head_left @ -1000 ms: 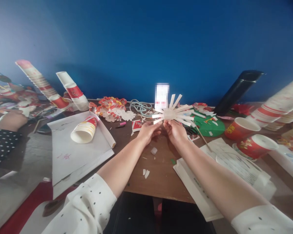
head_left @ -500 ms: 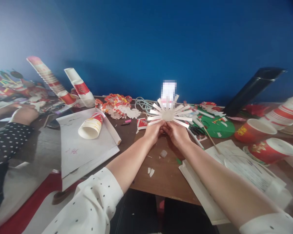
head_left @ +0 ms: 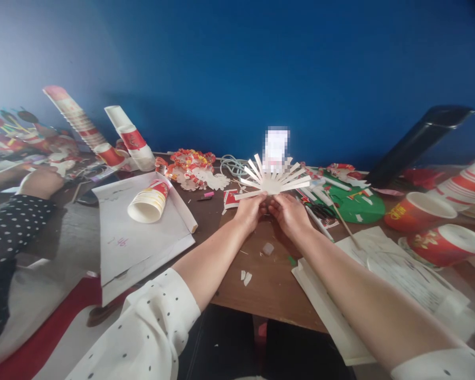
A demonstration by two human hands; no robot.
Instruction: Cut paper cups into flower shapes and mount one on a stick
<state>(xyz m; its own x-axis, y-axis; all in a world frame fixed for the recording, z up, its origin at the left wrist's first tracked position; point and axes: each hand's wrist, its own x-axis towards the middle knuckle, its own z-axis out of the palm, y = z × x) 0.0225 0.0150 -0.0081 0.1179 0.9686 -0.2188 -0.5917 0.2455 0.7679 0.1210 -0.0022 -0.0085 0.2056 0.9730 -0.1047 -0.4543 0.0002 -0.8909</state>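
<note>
Ahead of me, above the table, I hold a paper cup cut into strips, its white strips fanned outward round a flat round base. My left hand is closed on its lower left edge. My right hand pinches the lower right edge, close beside the left. Some of the fingertips are hidden behind the strips. A red-and-white paper piece lies just left of my left hand. To the right of my right hand are dark-handled scissors, partly covered.
A paper cup lies on a white box lid at left. Stacked cups lean behind it. Green card, red cups and papers are at right. A co-worker's hand is at far left.
The strip-cut cup has tilted, its round base now lower and flatter to my view. My hands have shifted slightly, and the whole view has moved a little.
</note>
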